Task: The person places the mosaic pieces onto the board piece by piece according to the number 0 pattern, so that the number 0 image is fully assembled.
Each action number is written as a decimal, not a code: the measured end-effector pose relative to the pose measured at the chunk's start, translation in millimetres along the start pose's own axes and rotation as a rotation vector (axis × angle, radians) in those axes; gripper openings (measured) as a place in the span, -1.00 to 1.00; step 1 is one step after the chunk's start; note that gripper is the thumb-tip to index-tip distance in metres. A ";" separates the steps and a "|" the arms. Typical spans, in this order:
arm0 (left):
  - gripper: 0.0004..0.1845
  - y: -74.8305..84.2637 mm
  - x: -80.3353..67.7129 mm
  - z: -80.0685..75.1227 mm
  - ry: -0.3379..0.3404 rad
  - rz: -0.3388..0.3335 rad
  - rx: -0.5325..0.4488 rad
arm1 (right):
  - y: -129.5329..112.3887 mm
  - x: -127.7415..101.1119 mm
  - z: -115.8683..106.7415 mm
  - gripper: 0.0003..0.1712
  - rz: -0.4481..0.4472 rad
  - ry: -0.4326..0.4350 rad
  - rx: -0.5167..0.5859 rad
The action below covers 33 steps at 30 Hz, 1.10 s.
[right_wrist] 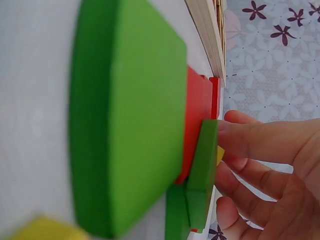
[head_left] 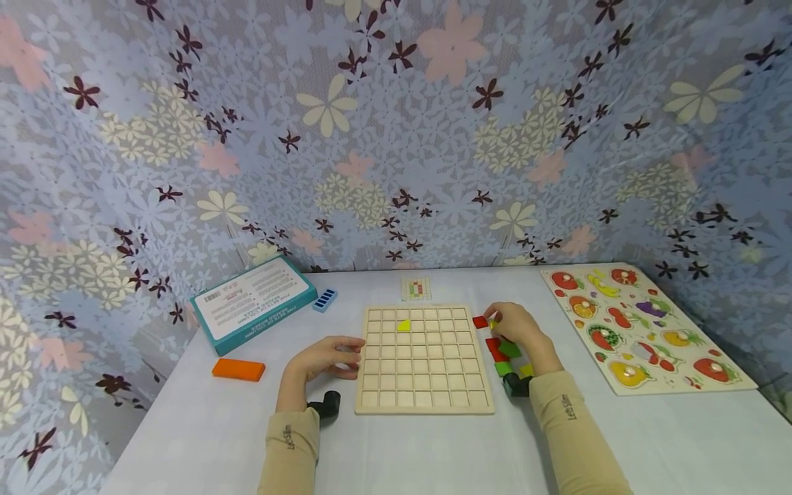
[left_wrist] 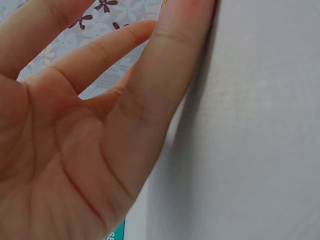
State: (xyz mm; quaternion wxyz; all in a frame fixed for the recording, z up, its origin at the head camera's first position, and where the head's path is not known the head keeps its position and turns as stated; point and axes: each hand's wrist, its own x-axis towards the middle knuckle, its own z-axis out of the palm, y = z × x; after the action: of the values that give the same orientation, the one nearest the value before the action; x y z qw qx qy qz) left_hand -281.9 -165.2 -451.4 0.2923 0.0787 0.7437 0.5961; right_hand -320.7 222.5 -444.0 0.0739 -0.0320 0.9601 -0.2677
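Beside the board (head_left: 405,381), right fingers (right_wrist: 260,140) pinch a mostly hidden yellow piece (right_wrist: 220,154); left fingers (left_wrist: 97,57) spread loosely.

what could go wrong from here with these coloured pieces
The right hand, seemingly pinching a small yellow piece, may knock the flat red piece and flat green piece close by. The left hand, at the edge of the pale wooden grid board, might jog it and shift the flat yellow tile on it.
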 end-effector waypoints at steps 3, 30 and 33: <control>-0.45 -1.0 -0.1 0.3 0.003 -0.011 -0.004 | -0.4 -1.4 -0.3 -0.62 -0.023 -0.001 0.009; -0.44 0.0 0.0 0.6 -0.015 0.011 -0.001 | -11.5 -12.4 -1.9 -0.71 -0.082 0.117 0.101; -0.44 -1.0 0.0 0.3 -0.012 0.012 0.001 | -15.0 -11.4 0.0 -0.74 -0.107 0.131 0.115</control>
State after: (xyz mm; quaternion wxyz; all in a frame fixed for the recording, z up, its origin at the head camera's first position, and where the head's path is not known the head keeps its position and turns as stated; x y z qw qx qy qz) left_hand -281.5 -165.2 -452.4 0.2930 0.0871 0.7418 0.5969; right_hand -309.1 210.8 -434.8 -0.0016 -0.0612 0.9429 -0.3273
